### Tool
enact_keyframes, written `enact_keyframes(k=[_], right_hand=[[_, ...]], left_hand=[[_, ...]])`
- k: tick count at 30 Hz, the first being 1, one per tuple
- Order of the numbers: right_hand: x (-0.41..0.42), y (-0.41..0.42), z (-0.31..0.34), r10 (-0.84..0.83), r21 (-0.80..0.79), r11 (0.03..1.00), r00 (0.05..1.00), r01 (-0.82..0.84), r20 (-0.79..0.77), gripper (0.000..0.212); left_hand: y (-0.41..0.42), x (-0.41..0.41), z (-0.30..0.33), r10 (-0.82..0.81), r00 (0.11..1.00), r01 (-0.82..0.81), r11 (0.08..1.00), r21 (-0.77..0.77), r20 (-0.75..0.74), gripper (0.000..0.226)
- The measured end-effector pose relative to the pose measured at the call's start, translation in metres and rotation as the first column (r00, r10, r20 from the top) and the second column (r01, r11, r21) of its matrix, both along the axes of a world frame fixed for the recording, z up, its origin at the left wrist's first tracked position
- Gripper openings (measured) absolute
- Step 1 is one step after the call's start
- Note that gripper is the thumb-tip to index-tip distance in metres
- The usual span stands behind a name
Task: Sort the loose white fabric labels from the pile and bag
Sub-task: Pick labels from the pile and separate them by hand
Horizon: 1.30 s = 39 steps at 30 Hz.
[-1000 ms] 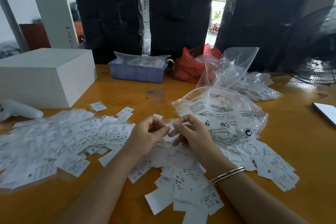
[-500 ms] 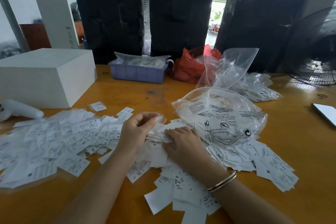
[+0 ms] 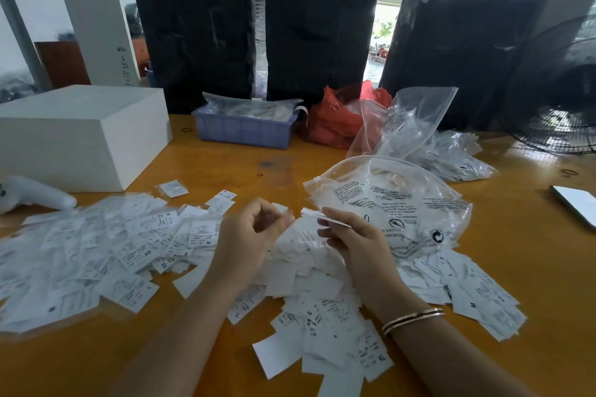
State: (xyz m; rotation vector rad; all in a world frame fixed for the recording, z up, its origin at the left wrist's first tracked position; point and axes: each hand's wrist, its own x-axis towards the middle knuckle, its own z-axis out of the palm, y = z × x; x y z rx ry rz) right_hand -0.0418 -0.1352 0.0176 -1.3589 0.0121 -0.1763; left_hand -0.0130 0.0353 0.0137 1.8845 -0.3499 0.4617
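Loose white fabric labels cover the wooden table: a wide spread at the left (image 3: 96,251) and a heap in the middle (image 3: 322,306). A clear printed plastic bag (image 3: 396,200) lies just right of my hands, on top of more labels. My right hand (image 3: 351,242) is raised above the heap and pinches a few white labels (image 3: 317,215) between thumb and fingers. My left hand (image 3: 248,232) hovers close beside it with fingers curled; a small label corner (image 3: 280,207) shows at its fingertips. A bangle sits on my right wrist.
A white box (image 3: 80,135) stands at the left with a white handheld device (image 3: 35,193) before it. A blue tray (image 3: 245,129), a red bag (image 3: 338,119), more clear bags (image 3: 416,126), black bundles and a fan (image 3: 561,100) line the back. A phone (image 3: 577,203) lies at the right edge.
My right hand has lifted off the heap with a few labels pinched and come up beside my left hand, which stays raised with curled fingers.
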Motion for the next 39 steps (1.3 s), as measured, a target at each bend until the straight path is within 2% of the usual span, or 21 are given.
enact_keyframes(k=[2, 4, 6, 8, 10, 13, 17, 20, 25, 31, 39], right_hand=[[0.001, -0.002, 0.002, 0.020, 0.085, 0.996, 1.000, -0.020, -0.008, 0.049], [0.001, -0.002, 0.004, 0.043, 0.161, 0.986, 0.999, -0.045, 0.020, 0.044], [0.000, -0.002, 0.006, 0.015, 0.134, 0.991, 0.999, -0.020, 0.039, 0.030], [0.000, -0.005, 0.006, -0.052, 0.076, 0.996, 0.998, 0.050, 0.020, 0.031], [0.001, -0.006, 0.006, -0.080, 0.147, 0.986, 0.997, 0.077, 0.012, 0.034], [0.000, -0.005, 0.008, -0.073, 0.203, 0.977, 0.997, 0.063, 0.039, 0.039], [-0.001, -0.002, 0.009, -0.037, 0.190, 0.981, 0.999, 0.033, 0.016, 0.024], [-0.002, 0.001, 0.008, 0.000, 0.159, 0.987, 0.999, -0.008, 0.053, 0.016], [-0.003, 0.006, 0.007, -0.003, 0.015, 1.000, 0.994, 0.001, 0.112, 0.017], [-0.002, 0.007, 0.011, -0.001, 0.024, 1.000, 0.988, -0.003, 0.154, 0.017], [-0.003, 0.005, 0.008, 0.027, 0.009, 1.000, 0.989, -0.029, 0.147, 0.023]], left_hand=[[-0.002, -0.003, 0.000, -0.016, 0.995, 0.006, 0.995, 0.101, 0.097, 0.014], [-0.002, -0.004, 0.000, -0.032, 0.981, -0.005, 0.982, 0.187, 0.191, 0.014], [-0.002, -0.003, -0.001, -0.054, 0.968, -0.012, 0.965, 0.260, 0.243, 0.014], [-0.002, -0.003, -0.001, -0.079, 0.962, -0.004, 0.952, 0.306, 0.260, 0.017], [-0.003, -0.002, -0.001, -0.097, 0.962, 0.007, 0.944, 0.329, 0.257, 0.024], [-0.003, -0.001, -0.003, -0.111, 0.962, 0.015, 0.934, 0.356, 0.251, 0.030], [-0.004, -0.002, -0.002, -0.126, 0.954, 0.010, 0.921, 0.390, 0.272, 0.040], [-0.005, -0.003, -0.001, -0.120, 0.956, 0.006, 0.919, 0.394, 0.266, 0.039], [-0.005, -0.003, -0.001, -0.130, 0.957, 0.017, 0.919, 0.393, 0.261, 0.038], [-0.005, -0.002, -0.002, -0.131, 0.956, 0.017, 0.918, 0.396, 0.261, 0.048], [-0.003, 0.000, -0.004, -0.134, 0.958, 0.027, 0.921, 0.388, 0.252, 0.044]])
